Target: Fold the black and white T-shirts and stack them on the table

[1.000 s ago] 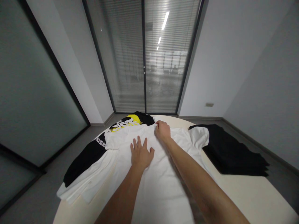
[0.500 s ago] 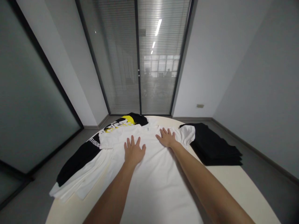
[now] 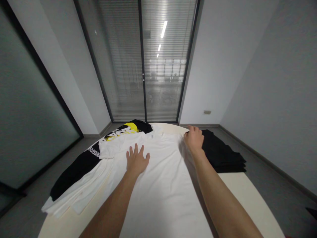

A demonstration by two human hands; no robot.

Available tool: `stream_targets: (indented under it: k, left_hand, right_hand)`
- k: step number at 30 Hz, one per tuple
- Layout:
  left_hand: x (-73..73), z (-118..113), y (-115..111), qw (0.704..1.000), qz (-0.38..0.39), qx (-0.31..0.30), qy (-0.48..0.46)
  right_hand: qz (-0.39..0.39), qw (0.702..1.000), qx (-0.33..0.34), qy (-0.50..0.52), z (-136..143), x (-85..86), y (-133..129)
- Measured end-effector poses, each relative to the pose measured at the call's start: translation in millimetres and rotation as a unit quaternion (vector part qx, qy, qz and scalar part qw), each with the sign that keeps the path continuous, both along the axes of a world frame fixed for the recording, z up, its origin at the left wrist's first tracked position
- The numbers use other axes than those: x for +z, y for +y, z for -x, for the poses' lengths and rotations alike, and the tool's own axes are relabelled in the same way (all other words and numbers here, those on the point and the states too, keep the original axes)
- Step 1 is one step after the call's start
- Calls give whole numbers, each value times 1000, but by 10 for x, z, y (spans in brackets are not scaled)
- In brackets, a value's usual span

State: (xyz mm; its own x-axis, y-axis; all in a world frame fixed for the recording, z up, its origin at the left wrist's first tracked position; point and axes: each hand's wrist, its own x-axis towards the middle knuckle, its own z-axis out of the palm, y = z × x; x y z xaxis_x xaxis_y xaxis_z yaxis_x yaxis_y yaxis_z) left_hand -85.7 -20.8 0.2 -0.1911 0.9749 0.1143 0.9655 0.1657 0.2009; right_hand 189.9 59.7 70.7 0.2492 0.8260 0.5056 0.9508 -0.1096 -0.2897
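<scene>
A white T-shirt (image 3: pixel 160 185) lies spread out with its collar at the far side of the table. My left hand (image 3: pixel 136 161) rests flat on its chest area, fingers spread. At the shirt's far right shoulder, my right hand (image 3: pixel 194 140) is closed, its fingers curled over the sleeve edge. Most of that sleeve is hidden behind the hand. Just right of my right hand is a stack of folded black clothes (image 3: pixel 220 153).
Black garments with yellow and white print (image 3: pixel 76 168) and white clothes (image 3: pixel 84 195) lie along the left of the pale rounded table (image 3: pixel 250 198). A glass partition with blinds (image 3: pixel 160 92) and grey walls stand beyond.
My right hand has moved right from the shirt's upper chest to its right sleeve, and its fingers have curled in. My left hand stays on the shirt. The view has shifted slightly.
</scene>
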Motion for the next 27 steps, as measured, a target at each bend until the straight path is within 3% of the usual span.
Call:
stream_targets:
  k: [2,4,7,12,16,22,27]
  left_hand:
    - [-3,-2,1,1000,2,0,0]
    - [-2,-5,-2,1000,3,-1,2]
    - [-2,-8,-5,1000,1,-1,8]
    - [-16,-3,3,1000,-3,-1,12]
    - [-12,-2,0,1000,6,0,16]
    - [15,-14,-13,1000,12,2,20]
    - [9,-12,-5,1000,13,0,18]
  right_hand:
    - [34,996,-86,14,-189,45,-12]
    - [79,989,-122,35,-334,28,-7]
    - [125,984,-105,66,-447,-27,37]
    - [108,979,-40,169,-519,-29,163]
    - [114,967,-25,225,-582,-18,225]
    - [138,977,-103,123,-548,-66,152]
    - [144,977,-67,141,-534,-78,137]
